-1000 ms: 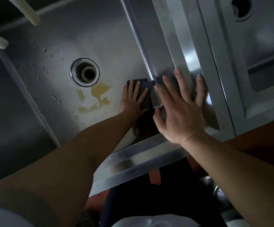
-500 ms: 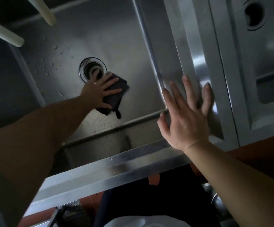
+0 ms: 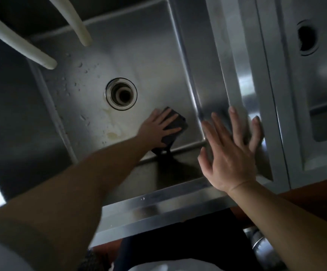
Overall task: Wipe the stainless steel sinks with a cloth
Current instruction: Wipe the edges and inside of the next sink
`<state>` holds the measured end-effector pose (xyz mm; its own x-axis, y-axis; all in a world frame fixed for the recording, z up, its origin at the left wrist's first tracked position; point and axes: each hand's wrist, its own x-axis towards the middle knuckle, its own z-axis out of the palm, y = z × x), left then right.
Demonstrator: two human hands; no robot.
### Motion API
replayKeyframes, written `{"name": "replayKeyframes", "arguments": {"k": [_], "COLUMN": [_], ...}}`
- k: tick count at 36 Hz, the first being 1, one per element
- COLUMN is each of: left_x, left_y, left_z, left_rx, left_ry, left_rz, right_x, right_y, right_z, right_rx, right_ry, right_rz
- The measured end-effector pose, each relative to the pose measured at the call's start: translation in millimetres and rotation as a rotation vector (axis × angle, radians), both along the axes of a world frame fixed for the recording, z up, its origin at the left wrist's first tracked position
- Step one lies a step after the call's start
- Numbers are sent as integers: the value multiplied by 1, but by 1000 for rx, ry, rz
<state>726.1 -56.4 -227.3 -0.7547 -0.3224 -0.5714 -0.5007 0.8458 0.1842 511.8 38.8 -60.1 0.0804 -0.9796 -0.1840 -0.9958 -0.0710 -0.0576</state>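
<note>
A deep stainless steel sink [image 3: 158, 61] fills the middle of the head view, with a round drain [image 3: 121, 94] in its floor. My left hand [image 3: 156, 127] lies flat with straight fingers on a dark cloth [image 3: 175, 124], pressing it onto the sink floor near the front right corner, just right of the drain. A yellowish stain [image 3: 112, 128] marks the floor left of the hand. My right hand [image 3: 231, 147] rests with spread fingers on the steel divider [image 3: 229, 61] between this sink and a second sink [image 3: 325, 85] at the right.
Two pale hoses [image 3: 21, 44] hang over the sink's far left. Water drops dot the floor left of the drain. The second sink has its own drain hole [image 3: 306, 38]. The front steel rim [image 3: 158, 208] runs below my arms, with reddish floor beneath.
My left hand slid the cloth from the front right corner up to the drain, then back down and right toward the corner. My right hand stayed on the divider.
</note>
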Motion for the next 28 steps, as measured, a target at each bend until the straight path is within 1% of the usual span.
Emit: {"name": "replayKeyframes", "arguments": {"k": [2, 5, 7, 10, 12, 14, 17, 19, 21, 23, 24, 25, 26, 28], "left_x": [-21, -40, -41, -28, -9, 17, 60, 85, 105, 119, 123, 126, 127, 121], "left_y": [22, 43, 44, 39, 35, 35, 45, 61, 84, 111, 126, 139, 152, 173], "left_z": [0, 4, 15, 44, 69, 95, 135, 161, 183, 201, 208, 212, 214, 214], "left_rx": [15, -2, 62, 197, 255, 257, 186, 118, 7, -133, -204, -259, -291, -325], "left_ry": [-32, -139, -141, -88, -51, -23, 13, 30, 43, 49, 41, 17, -19, -106], "left_rz": [71, 143, 245, 544, 754, 942, 1211, 1394, 1567, 1724, 1805, 1890, 1985, 2187], "right_x": [1, 1, 2, 2, 2, 2, 4, 3, 5, 14, 20, 25, 30, 41], "right_y": [0, 0, 0, 0, 0, 1, 2, -1, -11, -27, -35, -44, -55, -76], "right_z": [2, 3, 4, 5, 6, 9, 13, 16, 13, 9, 5, -3, -13, -34], "right_rx": [22, 45, 64, 89, 102, 128, 179, 204, 228, 306, 385, 489, 603, 763], "right_ry": [9, 28, 51, 90, 104, 98, 128, 123, 34, -28, -41, -48, -48, -33], "right_rz": [2, 13, 16, 26, 42, 65, 137, 281, 572, 891, 959, 941, 845, 541]}}
